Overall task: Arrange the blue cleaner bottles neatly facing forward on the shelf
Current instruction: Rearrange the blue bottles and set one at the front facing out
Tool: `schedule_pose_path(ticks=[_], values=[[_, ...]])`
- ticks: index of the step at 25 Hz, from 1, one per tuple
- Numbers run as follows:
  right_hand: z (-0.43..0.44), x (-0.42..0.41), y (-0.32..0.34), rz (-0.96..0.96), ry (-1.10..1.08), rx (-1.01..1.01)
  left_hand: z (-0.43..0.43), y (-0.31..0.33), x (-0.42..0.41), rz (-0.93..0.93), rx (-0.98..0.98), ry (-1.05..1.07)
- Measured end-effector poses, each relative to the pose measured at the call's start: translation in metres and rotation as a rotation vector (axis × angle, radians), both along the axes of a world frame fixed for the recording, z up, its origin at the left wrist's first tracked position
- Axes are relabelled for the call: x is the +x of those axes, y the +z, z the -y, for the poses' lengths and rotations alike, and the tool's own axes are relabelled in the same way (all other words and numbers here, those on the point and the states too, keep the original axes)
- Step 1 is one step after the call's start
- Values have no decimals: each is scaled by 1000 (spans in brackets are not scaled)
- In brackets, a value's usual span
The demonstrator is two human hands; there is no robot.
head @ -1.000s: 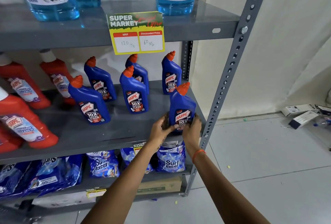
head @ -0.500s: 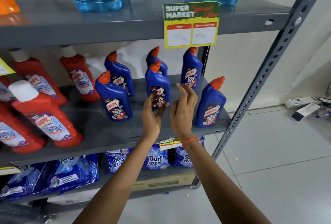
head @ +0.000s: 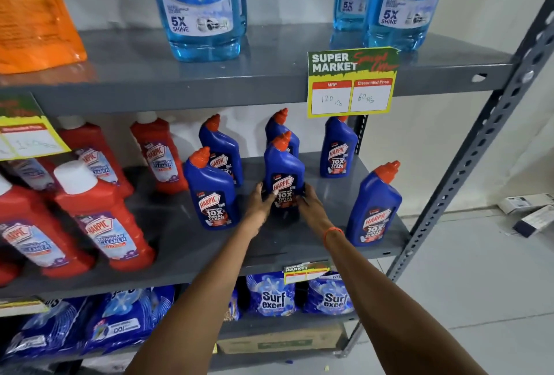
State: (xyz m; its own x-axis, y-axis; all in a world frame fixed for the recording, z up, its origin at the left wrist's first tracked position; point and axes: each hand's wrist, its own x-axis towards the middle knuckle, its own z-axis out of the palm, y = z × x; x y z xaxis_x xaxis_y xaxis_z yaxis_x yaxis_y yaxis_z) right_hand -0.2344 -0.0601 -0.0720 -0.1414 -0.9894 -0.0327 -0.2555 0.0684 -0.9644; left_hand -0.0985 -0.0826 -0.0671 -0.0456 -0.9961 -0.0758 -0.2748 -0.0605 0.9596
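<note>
Several blue cleaner bottles with orange caps stand on the grey middle shelf (head: 186, 242). Both hands clasp the middle bottle (head: 283, 170) at its base: my left hand (head: 260, 206) on its left side, my right hand (head: 311, 206) on its right. Its label faces forward. To the left stands another blue bottle (head: 211, 191), with one behind it (head: 221, 149). Behind the held bottle is a partly hidden one (head: 280, 128). A further bottle (head: 337, 149) stands at the back right, and one (head: 374, 206) at the front right edge.
Red cleaner bottles (head: 102, 218) fill the shelf's left half. Light blue glass-cleaner bottles (head: 201, 5) stand on the shelf above, where a price tag (head: 352, 83) hangs. Detergent packs (head: 271, 295) lie on the lower shelf. A grey upright post (head: 467, 164) bounds the right; boxes (head: 530, 212) lie on the floor.
Both hands left the front right bottle, moved left and back, and closed on the middle bottle. The view shifted left and closer to the shelf.
</note>
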Motion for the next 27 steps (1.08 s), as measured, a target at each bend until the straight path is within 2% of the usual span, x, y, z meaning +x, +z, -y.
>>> schedule_pose_path(ticks=[5, 8, 13, 25, 27], values=[[-21, -8, -8, -56, 5, -53, -21, -6, 6, 115, -31, -79], [-48, -14, -17, -145, 14, -82, -44, -11, 8, 98, -76, -92], [-81, -19, -22, -179, 32, -139, -80, -14, 9, 88, -83, -123], [-107, -12, -26, -103, 8, -166, -105, -5, 11, 63, -49, -142], [-111, -2, -22, -74, -100, -193, -107, -3, 11, 64, -47, -129]])
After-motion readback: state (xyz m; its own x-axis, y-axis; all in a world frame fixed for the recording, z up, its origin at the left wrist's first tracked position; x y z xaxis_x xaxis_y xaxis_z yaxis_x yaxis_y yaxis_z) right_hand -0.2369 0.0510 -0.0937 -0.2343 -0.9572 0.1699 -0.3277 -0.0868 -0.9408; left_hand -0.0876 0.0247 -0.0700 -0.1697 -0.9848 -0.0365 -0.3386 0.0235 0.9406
